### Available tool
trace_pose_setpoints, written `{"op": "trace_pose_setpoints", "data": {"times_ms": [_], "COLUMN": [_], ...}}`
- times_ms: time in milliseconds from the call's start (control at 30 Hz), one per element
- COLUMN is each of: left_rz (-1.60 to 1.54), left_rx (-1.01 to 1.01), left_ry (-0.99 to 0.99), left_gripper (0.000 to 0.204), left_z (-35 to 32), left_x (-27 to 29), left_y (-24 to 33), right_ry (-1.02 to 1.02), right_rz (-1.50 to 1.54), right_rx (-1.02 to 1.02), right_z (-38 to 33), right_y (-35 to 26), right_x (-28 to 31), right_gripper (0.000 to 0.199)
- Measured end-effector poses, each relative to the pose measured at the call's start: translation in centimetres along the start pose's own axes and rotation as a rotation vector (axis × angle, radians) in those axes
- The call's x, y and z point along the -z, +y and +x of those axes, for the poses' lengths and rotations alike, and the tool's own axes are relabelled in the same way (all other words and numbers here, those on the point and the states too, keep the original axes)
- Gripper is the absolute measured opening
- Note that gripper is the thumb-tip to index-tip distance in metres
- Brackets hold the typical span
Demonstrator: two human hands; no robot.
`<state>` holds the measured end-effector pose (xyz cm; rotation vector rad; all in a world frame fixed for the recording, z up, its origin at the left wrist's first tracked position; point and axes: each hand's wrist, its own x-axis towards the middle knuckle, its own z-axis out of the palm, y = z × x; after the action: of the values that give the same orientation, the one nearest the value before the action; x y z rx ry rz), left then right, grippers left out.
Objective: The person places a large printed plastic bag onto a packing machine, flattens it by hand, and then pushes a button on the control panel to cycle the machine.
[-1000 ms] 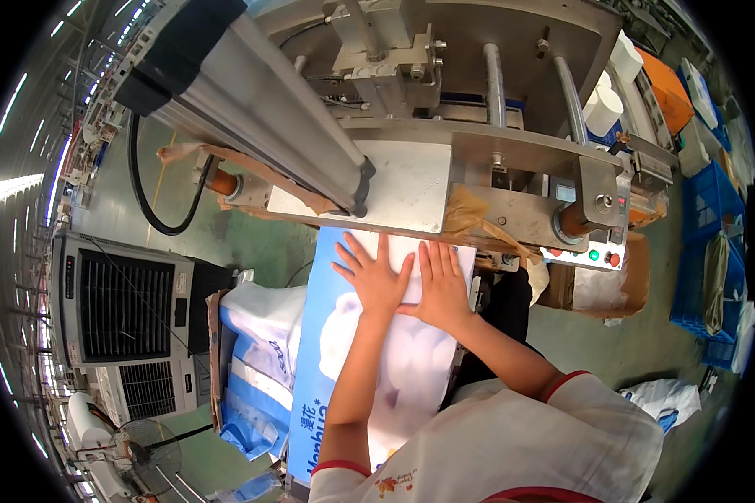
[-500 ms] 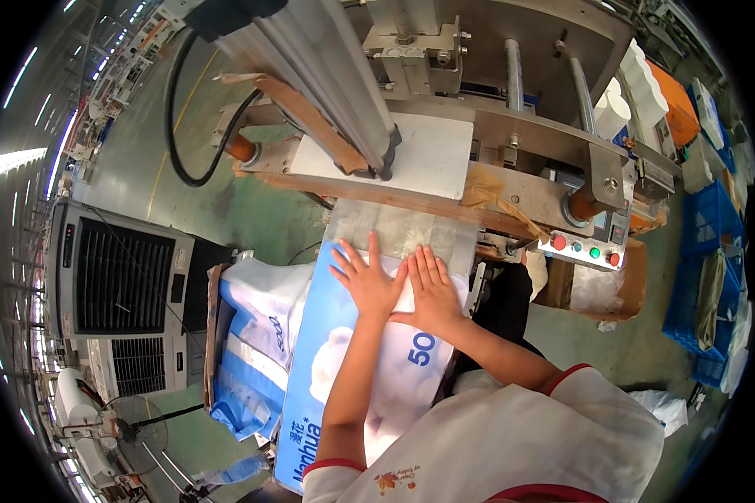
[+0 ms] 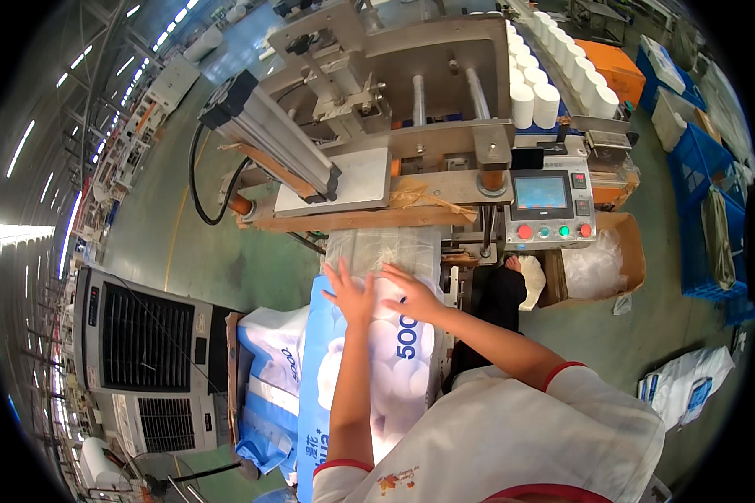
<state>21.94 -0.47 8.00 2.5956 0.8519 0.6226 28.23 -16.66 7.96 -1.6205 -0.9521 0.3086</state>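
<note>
Printed bag [image 3: 401, 377] (blue-edged) lies beneath left hand [image 3: 352, 297] and right hand [image 3: 416, 298].

From my remote station I record both forearms bare and in view. My left forearm [image 3: 350, 394] runs nearly straight forward from the lower part of the view; the left grip [image 3: 352, 299] is unfolded, its back upward, digits spread and directed ahead. My right forearm [image 3: 499, 342] slants in from the lower right; the right grip [image 3: 419, 303] is likewise unfolded, digits parted, directed leftward and forward. The two stand close together, apart.
</note>
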Motion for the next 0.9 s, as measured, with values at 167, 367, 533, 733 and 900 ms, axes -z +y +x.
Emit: {"op": "trace_pose_setpoints", "data": {"times_ms": [167, 367, 533, 733, 900], "left_rz": [0.074, 0.296, 0.318, 0.316, 0.330], "left_rx": [0.062, 0.061, 0.060, 0.104, 0.111], "left_ry": [-0.005, -0.132, -0.158, -0.194, -0.213], "left_gripper": [0.073, 0.075, 0.075, 0.075, 0.076], "left_z": [-6.6, -11.6, -11.0, -11.1, -10.9], "left_x": [1.3, 3.1, 3.2, 3.7, 3.5], "left_y": [-1.3, 1.7, 2.0, 2.3, 2.7], "right_ry": [0.234, 0.006, -0.061, -0.156, -0.104], "right_rz": [0.659, 0.208, 0.329, 0.270, 0.236], "right_rx": [-0.316, -0.603, -0.785, -0.857, -0.817], "right_z": [-5.0, -9.7, -8.2, -8.1, -8.8], "right_y": [2.7, 5.7, 5.0, 4.0, 4.9], "right_x": [4.7, 2.7, 1.2, 1.6, 0.7], "right_gripper": [0.021, 0.052, 0.068, 0.069, 0.068]}}
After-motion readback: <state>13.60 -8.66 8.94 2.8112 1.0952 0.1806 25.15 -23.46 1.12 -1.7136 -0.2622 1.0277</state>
